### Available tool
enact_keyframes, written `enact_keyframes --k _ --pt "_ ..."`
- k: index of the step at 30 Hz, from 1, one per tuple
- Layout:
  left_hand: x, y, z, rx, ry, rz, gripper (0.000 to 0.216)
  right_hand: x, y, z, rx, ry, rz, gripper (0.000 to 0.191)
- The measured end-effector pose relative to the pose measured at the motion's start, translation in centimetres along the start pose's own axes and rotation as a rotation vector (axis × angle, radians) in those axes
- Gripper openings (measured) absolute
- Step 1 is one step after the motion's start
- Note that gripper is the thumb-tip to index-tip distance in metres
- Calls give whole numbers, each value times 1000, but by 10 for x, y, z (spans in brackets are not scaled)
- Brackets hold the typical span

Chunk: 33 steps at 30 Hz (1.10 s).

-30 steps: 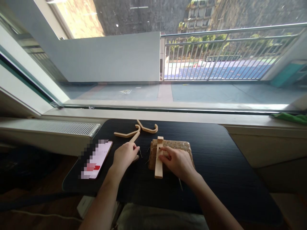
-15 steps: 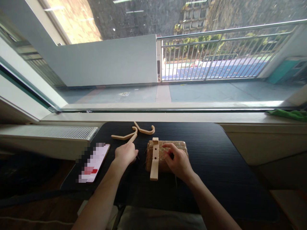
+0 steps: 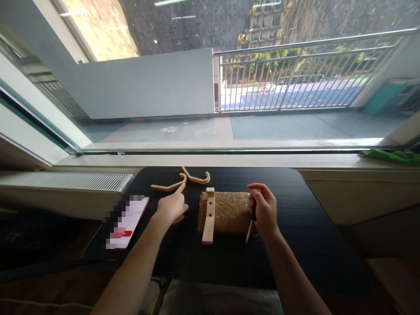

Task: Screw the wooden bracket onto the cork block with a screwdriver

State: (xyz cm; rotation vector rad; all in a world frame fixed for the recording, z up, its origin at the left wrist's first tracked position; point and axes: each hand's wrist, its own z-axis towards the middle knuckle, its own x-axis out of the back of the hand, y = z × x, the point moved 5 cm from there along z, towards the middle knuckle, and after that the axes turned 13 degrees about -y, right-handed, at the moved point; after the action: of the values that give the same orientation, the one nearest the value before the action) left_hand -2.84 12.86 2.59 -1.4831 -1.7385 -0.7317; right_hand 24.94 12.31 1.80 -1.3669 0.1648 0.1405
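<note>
On the table's middle: 1 brown block [image 3: 229,212] lies flat on the dark table [image 3: 311,227], its long side parallel to the far edge.
Strip: 1 wooden strip [image 3: 208,216] with holes lies across the block's left end, and its near tip overhangs toward the near edge.
Right: the right hand [image 3: 264,210] is at the block's right end. Its grip is closed around 1 thin tool [image 3: 249,231], with the dark handle in the fist and the metal shaft pointing toward the near edge.
Left: the left hand [image 3: 170,208] is just left of the block. Its grip is narrow, with the fingers closed on the near end of 1 straight wooden stick [image 3: 180,188].
Far edge: 2 curved wooden pieces [image 3: 197,178] lie side by side just beyond the stick.
Left edge: 1 phone [image 3: 126,221] lies screen up, well apart from the block.
Between left hand and block: thin dark pins [image 3: 197,205], too small to count.
Open room: the right half of the table is bare from the right hand to the right edge, and a bare band follows the near edge.
Sill: 1 green cloth [image 3: 390,156] lies beyond the far right corner.
</note>
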Motion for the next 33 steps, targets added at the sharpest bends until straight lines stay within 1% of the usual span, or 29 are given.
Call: enact_keyframes --k 2,3,4,7,8,10,12,15,19,22,30,33 --pt "2 1 -2 -57 45 -39 20 2 1 1 -13 36 52 14" --pt "2 3 -3 -114 51 -77 18 3 1 1 -18 52 75 14" --pt "2 6 -5 -194 37 -133 16 4 2 1 -22 67 95 14" --pt "-1 16 -12 -465 -67 -389 15 5 2 2 -34 95 143 14" --pt "-1 19 -15 -523 -90 -489 16 5 3 2 -39 100 153 14" --pt "-2 20 -19 -578 -83 -666 19 5 4 1 -49 104 167 13" --pt "-2 23 -20 -616 -50 -783 24 4 5 1 -56 103 173 13" --pt "-5 30 -20 -677 8 -880 31 4 7 1 -58 102 174 12" --pt "-8 39 -17 -693 158 -935 30 4 8 2 -59 99 160 13" --pt "-11 44 -18 -693 260 -937 29 4 8 1 -62 95 141 13" --pt "-20 47 -19 -685 458 -852 25 4 9 -1 -69 80 82 14" --pt "-25 48 -18 -696 493 -793 23 3 9 -1 -72 70 61 14"
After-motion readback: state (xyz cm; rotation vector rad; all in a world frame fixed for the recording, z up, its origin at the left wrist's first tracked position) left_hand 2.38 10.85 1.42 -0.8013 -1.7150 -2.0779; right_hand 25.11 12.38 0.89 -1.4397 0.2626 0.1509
